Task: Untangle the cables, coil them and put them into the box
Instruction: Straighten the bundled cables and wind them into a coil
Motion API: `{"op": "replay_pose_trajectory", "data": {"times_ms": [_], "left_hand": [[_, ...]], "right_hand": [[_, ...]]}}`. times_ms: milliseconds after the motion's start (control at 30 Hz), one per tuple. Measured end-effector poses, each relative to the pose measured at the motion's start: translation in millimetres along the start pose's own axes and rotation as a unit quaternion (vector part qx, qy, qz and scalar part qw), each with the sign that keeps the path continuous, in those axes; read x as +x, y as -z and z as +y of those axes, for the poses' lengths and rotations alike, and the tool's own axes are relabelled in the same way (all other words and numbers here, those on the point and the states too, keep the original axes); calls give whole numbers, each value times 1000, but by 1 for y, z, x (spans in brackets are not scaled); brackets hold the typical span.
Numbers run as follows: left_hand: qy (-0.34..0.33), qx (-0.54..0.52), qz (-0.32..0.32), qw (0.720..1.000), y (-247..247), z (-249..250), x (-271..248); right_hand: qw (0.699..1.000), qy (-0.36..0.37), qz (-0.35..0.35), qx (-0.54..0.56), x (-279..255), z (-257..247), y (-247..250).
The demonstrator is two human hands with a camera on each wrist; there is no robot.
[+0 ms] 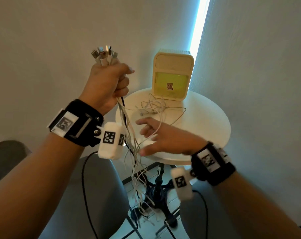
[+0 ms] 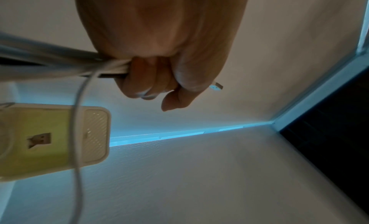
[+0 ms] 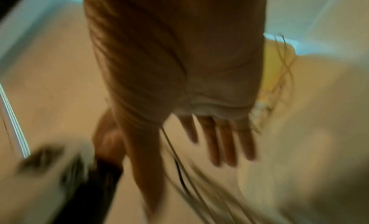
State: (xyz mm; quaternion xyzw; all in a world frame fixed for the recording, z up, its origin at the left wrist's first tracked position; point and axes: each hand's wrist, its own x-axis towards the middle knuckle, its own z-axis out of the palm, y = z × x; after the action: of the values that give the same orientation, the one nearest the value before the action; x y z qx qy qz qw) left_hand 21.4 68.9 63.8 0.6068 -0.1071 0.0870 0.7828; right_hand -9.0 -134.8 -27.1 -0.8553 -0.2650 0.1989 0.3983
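My left hand (image 1: pixel 110 83) is raised in a fist round a bundle of cables (image 1: pixel 129 135), mostly white with one black; their plug ends (image 1: pixel 104 55) stick up above the fist. The strands hang down past the table edge toward the floor. In the left wrist view the left hand (image 2: pixel 155 78) grips the same bundle (image 2: pixel 60 64). My right hand (image 1: pixel 156 135) is spread open beside the hanging strands, fingers straight, with a thin white cable running across them. The right wrist view is blurred and shows the right hand (image 3: pixel 209 140) with straight fingers. A cream and yellow box (image 1: pixel 172 75) stands on the table.
A round white table (image 1: pixel 206 121) on a black iron pedestal (image 1: pixel 157 185) carries a loose tangle of white cables (image 1: pixel 156 106) in front of the box. Grey chair seats sit at lower left and lower right. A lit strip runs up the wall corner.
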Motion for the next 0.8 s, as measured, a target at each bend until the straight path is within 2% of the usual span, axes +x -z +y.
{"op": "replay_pose_trajectory", "data": {"times_ms": [100, 200, 300, 367, 467, 567, 600, 700, 800], "left_hand": [[14, -12, -2, 1000, 3, -17, -5], [47, -32, -13, 998, 8, -31, -9], [74, -17, -16, 997, 8, -40, -15], [91, 20, -12, 996, 6, -47, -18], [106, 55, -1, 993, 8, -58, -23], [121, 31, 10, 992, 13, -68, -25], [127, 14, 21, 992, 14, -70, -24], [151, -22, 57, 987, 19, -76, -18], [189, -15, 50, 980, 16, -81, -9]], "right_hand": [[984, -86, -50, -151, -11, -4, 56], [963, -127, 9, -236, -11, 0, 92], [975, -85, 131, -155, 6, -2, 100], [971, -71, 200, -111, 27, -5, 97], [961, -116, 216, -131, 63, 2, 91], [970, -134, 144, -146, 87, 19, 85], [972, -127, 141, -139, 90, 22, 84], [967, -92, 232, -52, 90, 21, 87], [944, 2, 328, 36, 71, 4, 95]]}}
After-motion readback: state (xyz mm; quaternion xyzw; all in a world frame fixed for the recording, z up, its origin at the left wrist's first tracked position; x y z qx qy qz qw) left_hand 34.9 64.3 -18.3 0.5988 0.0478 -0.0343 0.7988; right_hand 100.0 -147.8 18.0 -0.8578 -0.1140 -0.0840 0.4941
